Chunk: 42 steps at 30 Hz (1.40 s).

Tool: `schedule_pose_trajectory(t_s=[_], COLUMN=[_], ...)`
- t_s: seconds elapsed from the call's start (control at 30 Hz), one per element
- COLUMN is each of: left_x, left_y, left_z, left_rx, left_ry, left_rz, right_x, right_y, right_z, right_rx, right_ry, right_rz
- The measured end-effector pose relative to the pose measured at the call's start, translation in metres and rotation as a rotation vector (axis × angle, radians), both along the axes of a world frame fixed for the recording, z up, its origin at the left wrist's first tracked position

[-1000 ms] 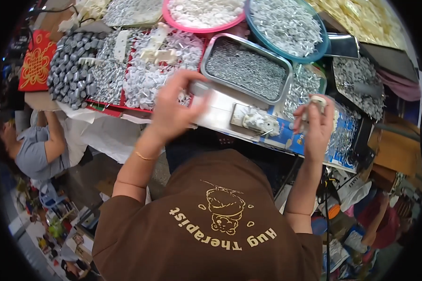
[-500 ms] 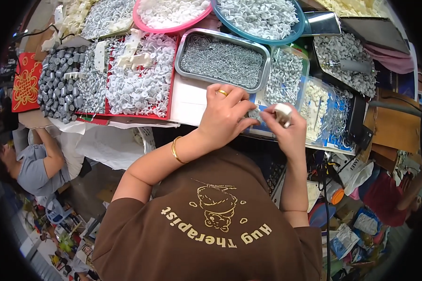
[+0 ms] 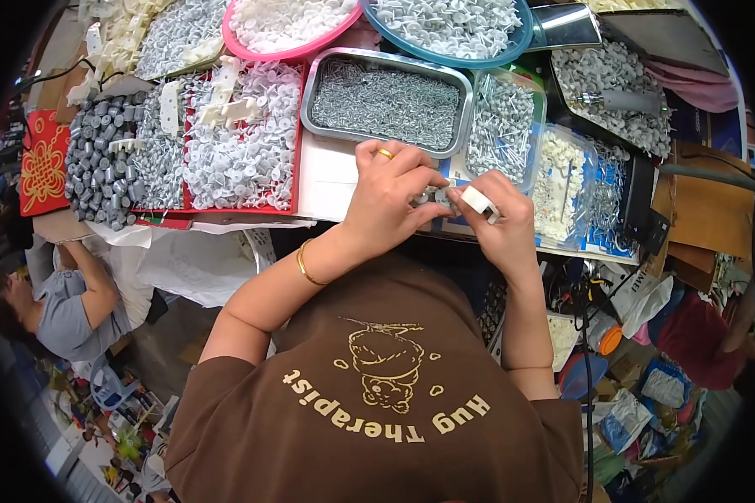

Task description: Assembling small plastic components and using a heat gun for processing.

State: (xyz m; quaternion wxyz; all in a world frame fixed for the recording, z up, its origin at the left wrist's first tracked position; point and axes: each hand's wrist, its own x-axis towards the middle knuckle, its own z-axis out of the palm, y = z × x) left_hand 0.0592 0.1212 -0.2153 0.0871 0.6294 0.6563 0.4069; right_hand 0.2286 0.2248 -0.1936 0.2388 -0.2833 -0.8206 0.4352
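Above the near edge of the table, my two hands meet fingertip to fingertip. My left hand point(image 3: 392, 191) is closed, its thumb and fingers pinching a small greyish-white piece point(image 3: 431, 198) that is mostly hidden. In my curled right hand point(image 3: 509, 225) sits a white plastic piece point(image 3: 480, 203) with a notch, and the fingertips of that hand touch the small piece too. Just beyond my left hand is a metal tray point(image 3: 308, 102) full of tiny screws point(image 3: 386, 101). A clear plastic box of longer screws point(image 3: 499, 126) stands beyond my right hand.
To the left lie a red box point(image 3: 297, 163) of white round-headed pieces and a heap of grey cylinders point(image 3: 101, 159). A pink basin point(image 3: 233, 42) and a teal basin point(image 3: 524, 42) stand at the back. A black-handled tool point(image 3: 633, 101) lies at right. Another person point(image 3: 67, 298) sits at far left.
My hands have drawn closer together, the right fingertips now at the small piece. The white plastic piece has turned in my right hand. The whole view has shifted slightly.
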Motion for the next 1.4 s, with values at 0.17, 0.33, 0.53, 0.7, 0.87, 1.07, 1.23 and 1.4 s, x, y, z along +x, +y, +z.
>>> schedule_pose_trajectory(t_s=[0.17, 0.33, 0.53, 0.7, 0.87, 1.07, 1.23, 1.4], left_x=[0.000, 0.000, -0.004, -0.010, -0.012, -0.009, -0.007, 0.001], left_y=[0.001, -0.002, 0.002, 0.004, 0.005, 0.003, 0.002, 0.000], left_z=[-0.002, 0.006, 0.015, 0.021, 0.016, 0.019, 0.019, 0.025], left_rx=[-0.017, -0.039, -0.104, -0.161, -0.178, -0.176, -0.186, -0.129], left_ry=[0.014, 0.012, 0.029, 0.006, -0.022, -0.152, -0.127, -0.038], left_rz=[-0.006, -0.012, -0.114, -0.180, -0.221, -0.153, -0.163, -0.140], right_x=[-0.002, 0.005, 0.024, 0.029, 0.025, 0.020, 0.019, 0.019], right_y=[-0.005, 0.000, 0.013, 0.007, 0.002, -0.003, -0.005, -0.006], right_z=[-0.007, -0.012, 0.000, 0.005, 0.007, 0.006, 0.004, 0.003], right_rx=[0.264, 0.170, -0.161, -0.240, -0.089, -0.065, -0.077, -0.074], right_ry=[-0.007, 0.023, 0.061, 0.161, 0.111, 0.106, 0.098, 0.111], right_rz=[0.010, -0.002, -0.299, -0.323, -0.252, -0.221, -0.223, -0.211])
